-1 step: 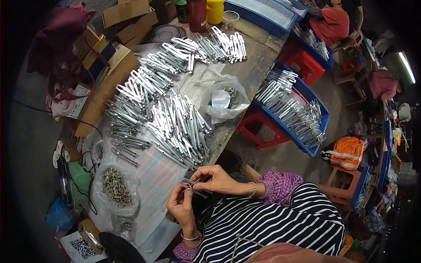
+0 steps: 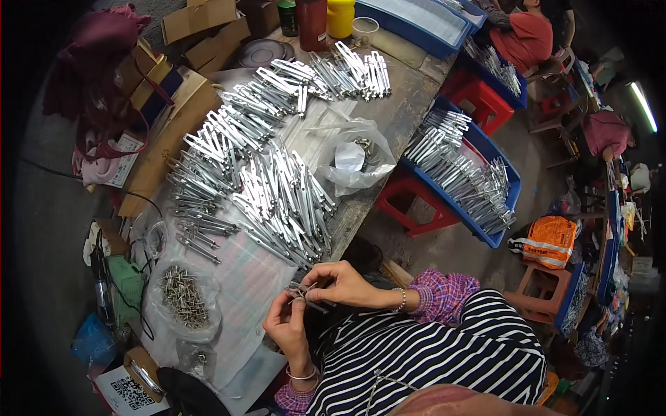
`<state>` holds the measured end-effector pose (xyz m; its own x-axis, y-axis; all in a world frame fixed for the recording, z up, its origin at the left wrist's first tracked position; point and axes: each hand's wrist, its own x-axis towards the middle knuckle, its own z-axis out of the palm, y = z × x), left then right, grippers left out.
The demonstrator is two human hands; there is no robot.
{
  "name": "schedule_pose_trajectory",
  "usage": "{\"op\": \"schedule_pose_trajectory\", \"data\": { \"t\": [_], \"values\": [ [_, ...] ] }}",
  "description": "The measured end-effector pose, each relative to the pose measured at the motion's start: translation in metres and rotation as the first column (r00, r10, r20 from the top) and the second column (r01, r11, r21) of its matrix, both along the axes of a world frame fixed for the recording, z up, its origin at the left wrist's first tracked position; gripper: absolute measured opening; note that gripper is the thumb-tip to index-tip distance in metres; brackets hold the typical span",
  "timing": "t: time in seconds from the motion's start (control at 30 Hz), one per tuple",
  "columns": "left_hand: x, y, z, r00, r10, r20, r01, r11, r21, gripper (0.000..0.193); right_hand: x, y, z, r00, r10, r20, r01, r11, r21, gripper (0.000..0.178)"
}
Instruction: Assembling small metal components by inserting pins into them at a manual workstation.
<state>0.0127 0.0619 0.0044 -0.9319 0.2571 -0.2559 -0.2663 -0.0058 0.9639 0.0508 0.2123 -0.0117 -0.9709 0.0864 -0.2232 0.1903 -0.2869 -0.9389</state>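
Observation:
My left hand (image 2: 288, 327) and my right hand (image 2: 349, 286) meet at the table's near edge, fingertips pinched together. Between them they hold a small silvery metal part (image 2: 299, 292); its exact kind is too small to make out. A few more metal pieces show under my right hand, partly hidden by it. Just beyond my hands spreads a large pile of slim, slotted silver metal arms (image 2: 284, 201). To the left of my left hand, an open clear plastic bag holds many short metal pins or screws (image 2: 184, 297).
Another plastic bag (image 2: 357, 177) with small parts lies at the table's right edge. Right of it, a blue tray (image 2: 515, 186) of metal arms rests on a red stool (image 2: 409, 222). A wooden board (image 2: 173, 132) and cardboard boxes (image 2: 201, 21) border the left and back. Co-workers sit farther right.

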Motion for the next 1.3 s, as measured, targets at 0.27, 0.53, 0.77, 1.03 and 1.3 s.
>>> {"op": "schedule_pose_trajectory", "data": {
  "t": [0.27, 0.53, 0.77, 1.03, 1.3],
  "values": [
    [0.004, 0.001, -0.002, 1.000, 0.014, 0.013, -0.014, 1.000, 0.021, 0.018, 0.002, -0.003, 0.002, 0.999, -0.044, 0.004, 0.044, 0.999, 0.015, 0.018],
    [0.004, -0.004, -0.012, 0.998, 0.057, -0.030, -0.061, 0.989, -0.133, 0.019, -0.001, -0.009, 0.005, 0.989, -0.098, 0.111, 0.102, 0.994, -0.027, 0.012],
    [0.001, 0.003, -0.003, 0.998, 0.033, 0.053, -0.032, 0.999, -0.012, 0.021, -0.001, -0.004, 0.000, 0.983, -0.078, 0.168, 0.087, 0.995, -0.048, 0.013],
    [0.003, -0.004, -0.007, 1.000, 0.016, 0.018, -0.016, 1.000, 0.013, 0.021, 0.001, -0.009, -0.003, 0.981, -0.055, 0.185, 0.068, 0.996, -0.063, 0.013],
    [0.001, -0.003, -0.004, 0.996, 0.057, 0.061, -0.063, 0.993, 0.101, 0.020, -0.004, -0.011, 0.000, 0.984, -0.051, 0.173, 0.075, 0.987, -0.139, 0.015]
  ]
}}
